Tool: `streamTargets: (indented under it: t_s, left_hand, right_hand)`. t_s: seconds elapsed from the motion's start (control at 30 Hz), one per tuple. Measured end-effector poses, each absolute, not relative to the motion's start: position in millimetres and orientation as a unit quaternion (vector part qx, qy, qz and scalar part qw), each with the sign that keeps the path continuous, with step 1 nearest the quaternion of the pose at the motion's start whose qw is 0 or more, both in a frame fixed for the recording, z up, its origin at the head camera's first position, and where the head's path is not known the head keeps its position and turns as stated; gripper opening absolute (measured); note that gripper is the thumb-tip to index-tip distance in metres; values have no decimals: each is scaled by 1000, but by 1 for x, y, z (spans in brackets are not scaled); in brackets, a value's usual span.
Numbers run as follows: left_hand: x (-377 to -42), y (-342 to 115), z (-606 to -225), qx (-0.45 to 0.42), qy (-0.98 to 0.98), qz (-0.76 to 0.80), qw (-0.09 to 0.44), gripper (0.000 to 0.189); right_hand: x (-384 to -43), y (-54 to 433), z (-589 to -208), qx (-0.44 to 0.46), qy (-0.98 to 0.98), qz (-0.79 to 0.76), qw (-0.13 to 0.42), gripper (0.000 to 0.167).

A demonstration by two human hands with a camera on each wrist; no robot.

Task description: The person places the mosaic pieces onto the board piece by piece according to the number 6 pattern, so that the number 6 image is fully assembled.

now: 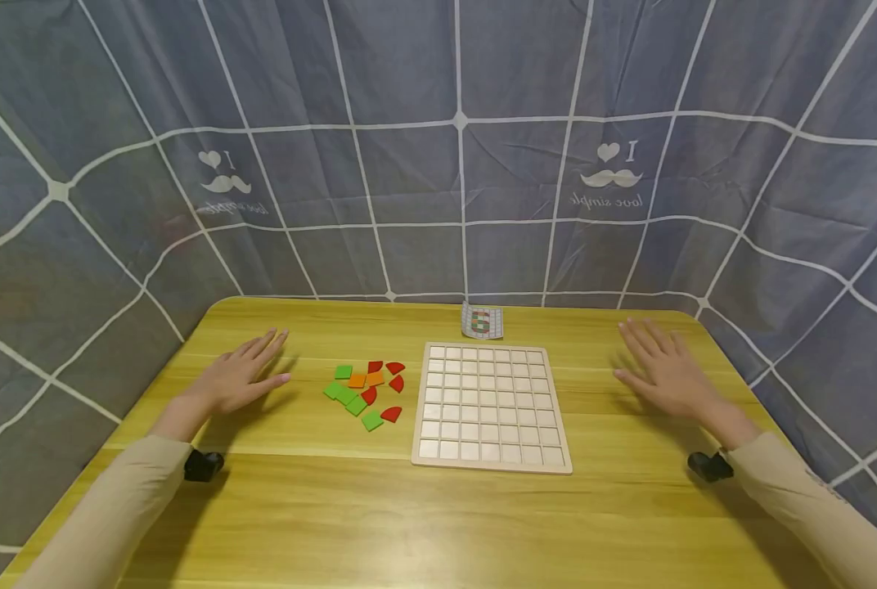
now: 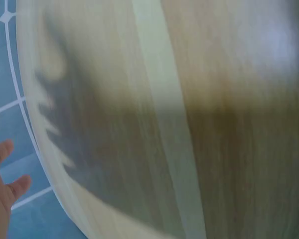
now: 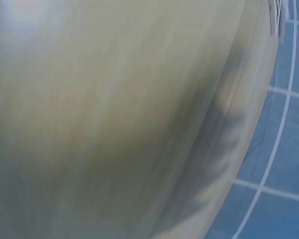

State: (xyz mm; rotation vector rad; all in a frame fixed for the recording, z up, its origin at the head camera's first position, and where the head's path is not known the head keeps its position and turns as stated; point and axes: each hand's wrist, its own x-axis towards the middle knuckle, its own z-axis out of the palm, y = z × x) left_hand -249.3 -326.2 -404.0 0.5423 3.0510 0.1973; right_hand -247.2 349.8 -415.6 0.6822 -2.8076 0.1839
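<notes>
My left hand (image 1: 236, 378) is spread above the left side of the wooden table, holding nothing, with its shadow falling beside it. Nearest to it lies a loose group of flat tiles: green squares (image 1: 344, 395), orange squares (image 1: 375, 378) and red quarter-round pieces (image 1: 397, 383). A pale wooden grid board (image 1: 491, 406) of square cells lies right of the tiles, with no pieces in the cells. On the table's right side my right hand (image 1: 667, 372) is spread too and holds nothing. The left wrist view shows part of the left hand (image 2: 0, 184) at its edge.
Behind the board, a small printed card (image 1: 482, 321) with a coloured pattern lies near the back edge of the table (image 1: 453, 523). A grey curtain (image 1: 409, 180) with white lines hangs round the back and sides. Each wrist carries a black camera (image 1: 203, 465).
</notes>
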Motion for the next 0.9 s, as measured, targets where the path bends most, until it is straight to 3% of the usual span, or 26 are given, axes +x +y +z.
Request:
streamTargets:
  t_s: [0.6, 0.9]
  left_hand:
    - [-248, -298, -411, 169, 978, 121, -30, 67]
    - [-248, -283, -408, 153, 976, 155, -23, 54]
  right_hand:
    - [-230, 311, -422, 254, -961, 95, 57, 81]
    - [-227, 292, -428, 266, -957, 109, 33, 84]
